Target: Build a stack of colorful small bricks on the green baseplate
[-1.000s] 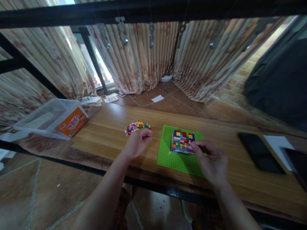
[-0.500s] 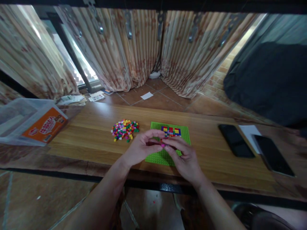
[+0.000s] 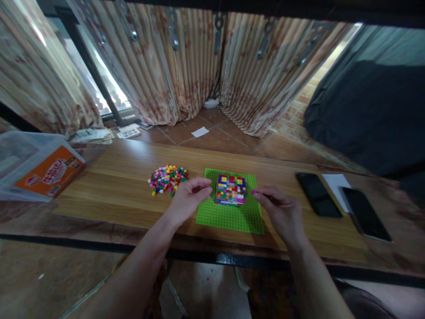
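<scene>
A square block of many-coloured toy bricks [image 3: 230,189] stands on a green studded baseplate [image 3: 229,221]. Just left of the block is my left hand [image 3: 190,198], thumb and fingers apart, with nothing visible between them. My right hand [image 3: 282,209] is off to the block's right, its thumb and fingertips pinching a small magenta brick [image 3: 254,192]. A heap of loose small bricks [image 3: 168,178] in mixed colours lies on the wooden table [image 3: 116,186], left of the baseplate and beyond my left hand.
At the far left stands a clear plastic bin [image 3: 36,141] with an orange label. Two dark phones [image 3: 318,194] lie at the right, beside a sheet of white paper [image 3: 335,186]. Curtains [image 3: 186,79] hang behind the table.
My hands were together over the front of the block. They have since parted, left hand leftward and right hand rightward with the magenta brick, uncovering the block. The view has shifted slightly.
</scene>
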The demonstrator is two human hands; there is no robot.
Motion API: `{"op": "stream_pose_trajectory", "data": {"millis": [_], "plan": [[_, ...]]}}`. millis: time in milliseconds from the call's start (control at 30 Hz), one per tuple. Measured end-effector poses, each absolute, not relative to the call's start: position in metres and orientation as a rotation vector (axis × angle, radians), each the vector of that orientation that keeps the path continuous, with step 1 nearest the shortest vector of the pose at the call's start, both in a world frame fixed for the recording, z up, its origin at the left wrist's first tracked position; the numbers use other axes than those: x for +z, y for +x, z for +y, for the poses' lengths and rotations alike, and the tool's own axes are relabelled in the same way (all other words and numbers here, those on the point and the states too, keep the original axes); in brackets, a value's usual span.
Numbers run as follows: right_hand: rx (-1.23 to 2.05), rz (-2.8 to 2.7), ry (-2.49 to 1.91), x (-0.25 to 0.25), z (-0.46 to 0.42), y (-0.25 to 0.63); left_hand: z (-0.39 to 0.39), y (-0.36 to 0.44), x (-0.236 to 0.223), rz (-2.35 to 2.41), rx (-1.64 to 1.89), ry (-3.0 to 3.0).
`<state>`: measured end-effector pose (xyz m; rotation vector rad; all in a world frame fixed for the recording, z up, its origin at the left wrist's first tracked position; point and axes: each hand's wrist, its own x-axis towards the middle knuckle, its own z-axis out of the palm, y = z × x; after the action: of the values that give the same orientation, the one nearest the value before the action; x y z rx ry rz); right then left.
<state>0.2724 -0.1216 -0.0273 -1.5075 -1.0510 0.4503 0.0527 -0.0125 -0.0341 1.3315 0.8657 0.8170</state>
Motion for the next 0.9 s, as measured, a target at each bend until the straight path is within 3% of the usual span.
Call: {"op": "stream_pose_trajectory", "data": {"millis": [900], "plan": [[0.735, -0.88, -1.534, -0.043, -0.109, 0.267, -0.023, 0.074, -0.052, 0.944, 0.784, 1.357]]}}
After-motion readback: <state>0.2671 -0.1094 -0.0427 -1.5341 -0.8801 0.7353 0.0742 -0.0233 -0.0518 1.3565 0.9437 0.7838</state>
